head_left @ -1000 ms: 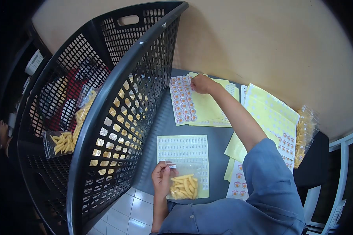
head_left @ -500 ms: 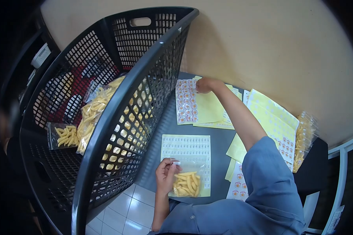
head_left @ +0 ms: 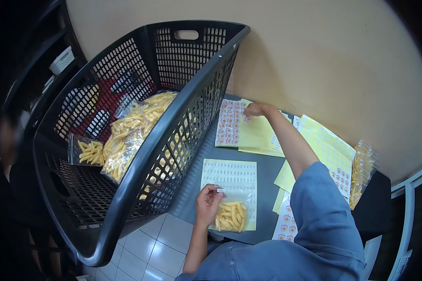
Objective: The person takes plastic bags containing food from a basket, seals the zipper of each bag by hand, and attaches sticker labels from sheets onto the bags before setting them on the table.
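Note:
My left hand [head_left: 208,204] pinches the top edge of a clear plastic bag of fries [head_left: 232,216], near a small white label on it. The bag lies over a sheet of small printed labels [head_left: 229,167] at the table's front. My right hand [head_left: 259,110] reaches to the back of the table, over a yellow-backed sheet of round stickers [head_left: 228,124]. Its fingers are closed at the edge of the sticker rows, on what looks like a sticker; the fingertips are partly hidden. The left part of that sheet still carries stickers, while its right part is bare yellow backing.
A large black perforated basket [head_left: 201,70] stands at the left, with many bags of fries [head_left: 136,131] inside. More yellow sticker sheets [head_left: 321,150] lie overlapped at the right, beside a row of filled bags [head_left: 361,168]. A beige wall [head_left: 323,56] rises behind the grey table [head_left: 199,187].
The view has shifted, so the basket and table appear slightly lower and further right. My right hand stays at the sticker sheet, its fingers drawn in at the sticker edge. My left hand keeps the bag.

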A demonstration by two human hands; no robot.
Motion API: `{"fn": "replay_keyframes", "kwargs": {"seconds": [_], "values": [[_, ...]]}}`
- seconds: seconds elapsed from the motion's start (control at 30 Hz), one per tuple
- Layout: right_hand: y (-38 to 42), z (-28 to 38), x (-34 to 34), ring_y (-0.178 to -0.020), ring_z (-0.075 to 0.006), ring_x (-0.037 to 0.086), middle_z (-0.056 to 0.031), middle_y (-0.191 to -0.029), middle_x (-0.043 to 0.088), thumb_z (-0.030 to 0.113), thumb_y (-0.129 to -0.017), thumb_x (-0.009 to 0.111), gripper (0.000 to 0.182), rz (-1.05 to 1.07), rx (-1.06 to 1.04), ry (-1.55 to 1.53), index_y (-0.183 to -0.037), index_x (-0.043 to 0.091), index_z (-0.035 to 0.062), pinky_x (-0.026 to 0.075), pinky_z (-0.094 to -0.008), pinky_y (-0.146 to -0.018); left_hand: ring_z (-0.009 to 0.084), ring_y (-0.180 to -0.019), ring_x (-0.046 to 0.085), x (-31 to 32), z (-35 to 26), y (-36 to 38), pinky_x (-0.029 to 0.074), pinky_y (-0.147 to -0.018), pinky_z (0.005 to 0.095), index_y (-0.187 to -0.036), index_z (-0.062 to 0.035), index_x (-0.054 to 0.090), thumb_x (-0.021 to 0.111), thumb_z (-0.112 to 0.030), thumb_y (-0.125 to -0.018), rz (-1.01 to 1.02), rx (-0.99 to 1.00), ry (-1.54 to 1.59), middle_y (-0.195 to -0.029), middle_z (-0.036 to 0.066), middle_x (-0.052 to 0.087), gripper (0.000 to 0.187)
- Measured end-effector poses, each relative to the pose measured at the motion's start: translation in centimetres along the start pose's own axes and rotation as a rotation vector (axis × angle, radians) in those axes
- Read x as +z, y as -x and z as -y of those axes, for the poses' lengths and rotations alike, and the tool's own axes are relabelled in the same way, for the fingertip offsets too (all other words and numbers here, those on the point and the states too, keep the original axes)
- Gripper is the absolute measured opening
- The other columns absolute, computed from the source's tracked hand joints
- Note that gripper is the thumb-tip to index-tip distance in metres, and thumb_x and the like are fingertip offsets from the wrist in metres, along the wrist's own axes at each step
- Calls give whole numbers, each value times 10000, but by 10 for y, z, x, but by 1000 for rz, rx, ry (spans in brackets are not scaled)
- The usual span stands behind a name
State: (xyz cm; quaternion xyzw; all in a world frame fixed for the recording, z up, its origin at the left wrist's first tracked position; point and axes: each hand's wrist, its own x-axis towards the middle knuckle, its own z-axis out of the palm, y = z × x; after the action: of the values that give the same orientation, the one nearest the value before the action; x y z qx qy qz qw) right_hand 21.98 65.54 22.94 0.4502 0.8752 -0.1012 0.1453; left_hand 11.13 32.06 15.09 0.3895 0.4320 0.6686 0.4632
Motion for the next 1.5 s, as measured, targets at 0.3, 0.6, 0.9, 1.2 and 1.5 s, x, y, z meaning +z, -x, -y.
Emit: {"fn": "replay_keyframes", "kwargs": {"seconds": [0.3,0.6,0.9,1.2,1.5], "values": [[81,24,15,-934,-197,519,-138,-1041,509,212,-766,544,524,-481,-358,-1027,-1212,331,39,411,-292,-789,134,-723,576,17,-34,0,438,-626,219,-839,3,485,512,-42,-799,1,-147,-112,-764,50,540,66],[260,81,41,-745,-177,586,-118,-826,572,-6,-714,602,803,-374,-429,-1351,-1314,76,80,483,-267,-653,173,-798,577,53,-67,-13,468,-656,253,-1010,25,440,480,-94,-823,-9,57,80,-975,115,529,226],[303,69,43,-751,-142,563,-88,-785,560,-9,-739,559,574,-959,-177,-1360,-1223,253,28,462,-253,-678,137,-952,504,94,-62,11,429,-794,250,-1166,21,334,537,-16,-776,461,-150,72,-1054,96,492,441],[334,87,73,-587,-73,408,-14,-675,481,89,-746,572,97,-836,-62,-1204,-748,546,-5,353,-207,-566,125,-902,527,104,-53,18,444,-744,227,-1106,18,368,544,-23,-772,361,-75,-36,-1000,97,519,380],[331,94,78,-561,-96,407,-53,-627,478,95,-723,588,146,-926,-9,-1120,-716,554,-46,356,-222,-527,114,-860,527,106,-55,24,447,-713,225,-1054,22,382,538,-20,-762,341,-17,-67,-951,97,522,333]]}}
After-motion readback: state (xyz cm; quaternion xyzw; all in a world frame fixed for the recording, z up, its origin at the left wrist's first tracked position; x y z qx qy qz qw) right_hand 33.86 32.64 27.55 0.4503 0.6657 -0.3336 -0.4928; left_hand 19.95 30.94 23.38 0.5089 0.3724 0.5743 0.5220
